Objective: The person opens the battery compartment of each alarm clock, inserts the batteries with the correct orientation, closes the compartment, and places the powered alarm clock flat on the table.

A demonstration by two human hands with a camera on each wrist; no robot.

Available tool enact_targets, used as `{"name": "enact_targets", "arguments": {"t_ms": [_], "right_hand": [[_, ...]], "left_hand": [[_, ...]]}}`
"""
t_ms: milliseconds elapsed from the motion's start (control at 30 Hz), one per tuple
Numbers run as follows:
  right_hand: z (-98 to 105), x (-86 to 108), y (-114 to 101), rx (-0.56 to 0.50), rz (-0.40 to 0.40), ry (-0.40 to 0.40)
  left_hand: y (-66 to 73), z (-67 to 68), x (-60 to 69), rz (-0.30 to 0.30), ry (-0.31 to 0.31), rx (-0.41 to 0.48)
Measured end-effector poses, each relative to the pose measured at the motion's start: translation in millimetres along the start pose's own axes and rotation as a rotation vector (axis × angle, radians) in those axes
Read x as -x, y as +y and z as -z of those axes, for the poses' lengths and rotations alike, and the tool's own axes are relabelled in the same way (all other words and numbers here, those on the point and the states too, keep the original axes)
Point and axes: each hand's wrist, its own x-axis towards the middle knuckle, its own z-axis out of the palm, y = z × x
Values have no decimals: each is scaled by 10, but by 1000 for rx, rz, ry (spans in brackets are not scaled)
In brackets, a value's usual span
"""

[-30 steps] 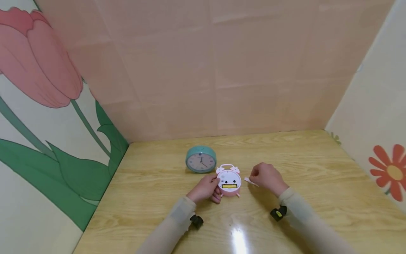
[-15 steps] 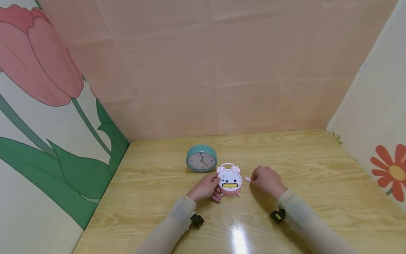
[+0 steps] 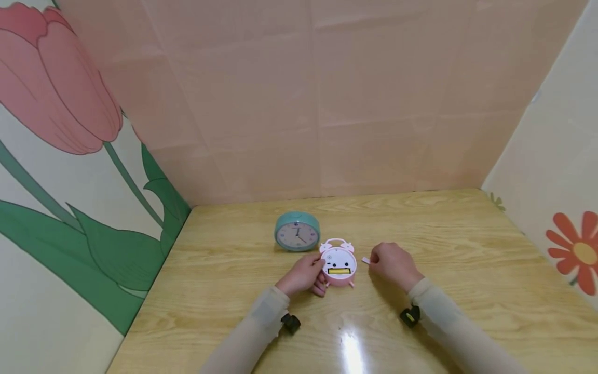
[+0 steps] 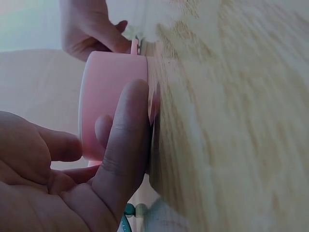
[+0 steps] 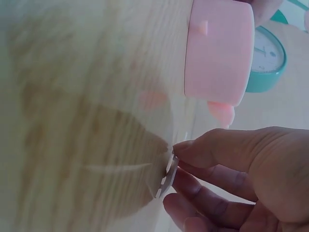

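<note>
A pink twin-bell alarm clock lies on its face, its white back turned up. In the open slot of that back lies a yellow battery. My left hand grips the clock's left side, with the thumb over the rim and fingers along the wall, as the left wrist view shows. To the right of the clock, my right hand pinches a small pale battery cover between thumb and fingers. In the right wrist view this cover is tilted, low over the table and apart from the clock.
A teal round clock stands behind and left of the pink one, dial facing me. The wooden table meets a pink-covered back wall. Painted side walls stand at left and right.
The cover in my right hand has turned slightly, and that hand has shifted a little. My left hand and the pink clock stay in place; the head view has tipped slightly.
</note>
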Motion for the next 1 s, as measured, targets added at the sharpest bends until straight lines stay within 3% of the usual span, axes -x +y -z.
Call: {"name": "enact_targets", "arguments": {"t_ms": [267, 467, 667, 1000], "right_hand": [[-5, -40, 18, 5, 45, 25], [-1, -29, -19, 5, 123, 108], [58, 39, -190, 21, 324, 223], [34, 94, -459, 64, 656, 273]], "left_hand": [[18, -2, 0, -3, 9, 2], [1, 3, -1, 1, -4, 0], [-15, -4, 7, -1, -6, 3], [4, 1, 31, -20, -16, -11]]}}
